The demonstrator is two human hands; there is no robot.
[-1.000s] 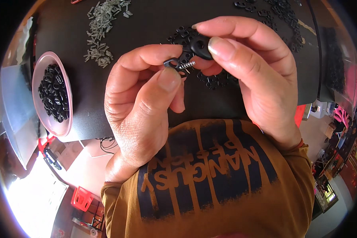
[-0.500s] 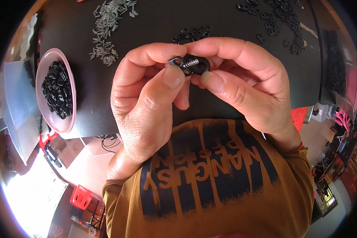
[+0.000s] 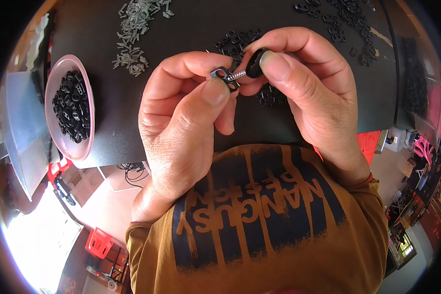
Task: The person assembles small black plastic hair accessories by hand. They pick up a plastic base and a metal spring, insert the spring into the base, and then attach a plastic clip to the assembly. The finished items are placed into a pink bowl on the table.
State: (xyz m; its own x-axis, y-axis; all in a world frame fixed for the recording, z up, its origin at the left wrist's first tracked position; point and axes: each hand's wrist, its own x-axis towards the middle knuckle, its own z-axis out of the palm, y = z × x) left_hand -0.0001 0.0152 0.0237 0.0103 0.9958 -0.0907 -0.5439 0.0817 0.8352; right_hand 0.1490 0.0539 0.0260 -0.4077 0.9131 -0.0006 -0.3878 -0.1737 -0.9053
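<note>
My left hand [image 3: 179, 115] pinches a small black plastic cord-lock piece with two holes [image 3: 221, 73] between thumb and forefinger. A small metal spring [image 3: 238, 75] sticks out from that piece toward the right. My right hand [image 3: 316, 83] grips a black rounded cord-lock piece [image 3: 254, 64] with thumb and fingers, tilted at the spring's right end. The spring bridges the two black pieces; whether it sits inside the right one cannot be made out. Behind the fingers, a pile of black plastic pieces [image 3: 237, 41] lies on the dark table [image 3: 191, 27].
A pile of metal springs [image 3: 132, 39] lies at the far left. A pink oval bowl [image 3: 91, 122] full of black cord locks [image 3: 72, 108] stands at the table's left edge. More black pieces [image 3: 350, 24] are scattered far right. A translucent bin [image 3: 27, 132] stands left of the table.
My right hand has moved up and right, tilting the rounded piece away from the two-hole piece, so the spring now shows between them. The left hand has barely moved.
</note>
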